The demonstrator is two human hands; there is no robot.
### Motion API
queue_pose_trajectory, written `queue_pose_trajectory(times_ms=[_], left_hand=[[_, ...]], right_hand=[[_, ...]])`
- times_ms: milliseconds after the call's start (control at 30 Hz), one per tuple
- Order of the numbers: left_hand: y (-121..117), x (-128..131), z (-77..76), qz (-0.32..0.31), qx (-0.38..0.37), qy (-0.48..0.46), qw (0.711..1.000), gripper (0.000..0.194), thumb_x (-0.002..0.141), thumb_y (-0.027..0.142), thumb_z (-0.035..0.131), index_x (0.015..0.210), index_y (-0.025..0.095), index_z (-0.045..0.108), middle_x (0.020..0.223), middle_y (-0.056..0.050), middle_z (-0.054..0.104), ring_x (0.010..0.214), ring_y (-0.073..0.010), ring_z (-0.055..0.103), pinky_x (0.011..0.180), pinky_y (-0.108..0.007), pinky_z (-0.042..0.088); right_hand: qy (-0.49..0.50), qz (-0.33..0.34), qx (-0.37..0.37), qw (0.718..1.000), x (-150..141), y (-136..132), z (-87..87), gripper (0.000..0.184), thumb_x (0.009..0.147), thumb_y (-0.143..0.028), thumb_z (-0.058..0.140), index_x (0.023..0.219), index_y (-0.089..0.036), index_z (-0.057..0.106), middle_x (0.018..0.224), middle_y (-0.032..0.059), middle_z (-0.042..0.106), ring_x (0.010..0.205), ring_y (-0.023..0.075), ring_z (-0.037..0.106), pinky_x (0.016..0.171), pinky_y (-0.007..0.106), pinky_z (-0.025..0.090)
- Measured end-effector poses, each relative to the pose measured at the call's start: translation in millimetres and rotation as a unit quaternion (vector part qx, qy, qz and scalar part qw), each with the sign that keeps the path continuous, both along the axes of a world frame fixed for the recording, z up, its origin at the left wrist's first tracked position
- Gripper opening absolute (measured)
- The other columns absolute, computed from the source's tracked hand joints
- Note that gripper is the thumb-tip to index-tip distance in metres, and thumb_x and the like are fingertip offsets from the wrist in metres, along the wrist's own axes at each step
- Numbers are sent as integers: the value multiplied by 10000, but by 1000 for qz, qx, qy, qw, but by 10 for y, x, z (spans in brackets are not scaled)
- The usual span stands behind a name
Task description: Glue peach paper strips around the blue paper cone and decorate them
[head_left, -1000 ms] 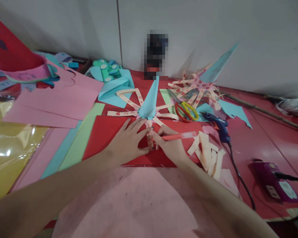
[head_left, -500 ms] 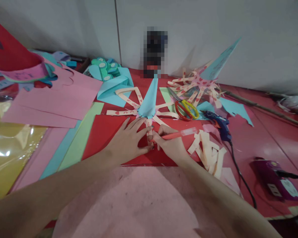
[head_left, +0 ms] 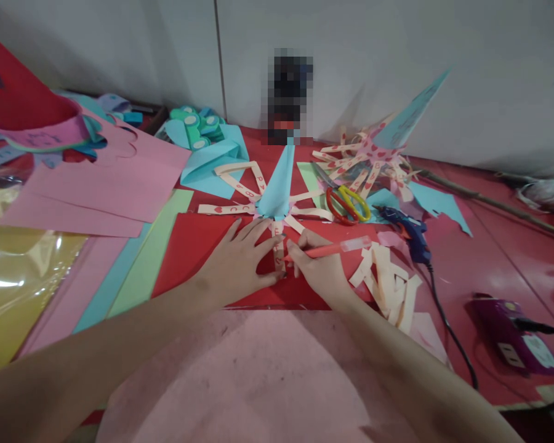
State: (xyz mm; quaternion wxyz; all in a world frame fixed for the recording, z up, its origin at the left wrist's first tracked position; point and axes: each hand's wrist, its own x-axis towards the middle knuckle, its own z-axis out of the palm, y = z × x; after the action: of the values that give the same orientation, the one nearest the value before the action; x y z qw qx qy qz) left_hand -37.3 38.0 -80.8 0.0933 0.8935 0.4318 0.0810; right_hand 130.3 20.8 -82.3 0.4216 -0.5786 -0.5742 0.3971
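A light blue paper cone (head_left: pixel 277 189) stands on red paper (head_left: pixel 191 246), with several cream paper strips fanning out from its pink base. Red letters and hearts mark some of the strips. My left hand (head_left: pixel 240 255) lies flat with fingers spread, thumb and forefinger pressing the strip (head_left: pixel 278 249) that points toward me. Pinched in my right hand (head_left: pixel 316 261) is a red marker (head_left: pixel 330 249), its cap stuck on the back end. The marker's tip is at that strip, beside the red letters; whether it touches the paper I cannot tell.
Scissors (head_left: pixel 348 205), a blue glue gun (head_left: pixel 409 231) and loose cream strips (head_left: pixel 390 286) lie to the right. A purple power socket (head_left: pixel 514 332) sits farther right. Another decorated blue cone (head_left: pixel 409 120) stands behind. Pink sheets (head_left: pixel 96 184) and a red cone (head_left: pixel 23 86) are on the left.
My right hand and the marker have shifted slightly right, uncovering more of the red lettering on the strip. My left hand has stayed in place.
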Motion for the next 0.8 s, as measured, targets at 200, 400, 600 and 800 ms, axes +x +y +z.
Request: queue_pose_trajectory(times_ms=[200,400,600,800], left_hand=[[-4,6,0,-1,4,7,1000,541,845,475,503,1306,194,467,1465,-124,342,1347,-284,313,1111,-492,216],[1,1,1,-6,6,-1,1000,549,840,470,516,1309,191,462,1463,-127,346,1350,-280,311,1113,-484,217],[-1,5,19,-8,3,-3,1000,540,847,476,506,1306,196,463,1463,-125,346,1354,-280,306,1111,-486,218],[-2,4,26,-8,-6,-5,1000,527,847,464,512,1299,196,475,1459,-126,348,1350,-290,308,1111,-491,218]], right_hand=[[-1,14,10,1000,-12,-9,-5,356,818,-357,550,541,-219,374,427,-72,453,391,71,410,447,211,356],[-35,5,35,999,-3,-8,-24,352,830,-343,533,543,-218,373,442,-68,453,428,83,432,486,227,371],[-46,0,46,998,-15,-13,-4,323,802,-256,519,534,-218,343,436,-76,426,417,73,391,460,217,341],[-44,-5,52,998,-19,-22,11,319,772,-212,498,525,-220,297,434,-85,368,409,66,339,453,217,313]])
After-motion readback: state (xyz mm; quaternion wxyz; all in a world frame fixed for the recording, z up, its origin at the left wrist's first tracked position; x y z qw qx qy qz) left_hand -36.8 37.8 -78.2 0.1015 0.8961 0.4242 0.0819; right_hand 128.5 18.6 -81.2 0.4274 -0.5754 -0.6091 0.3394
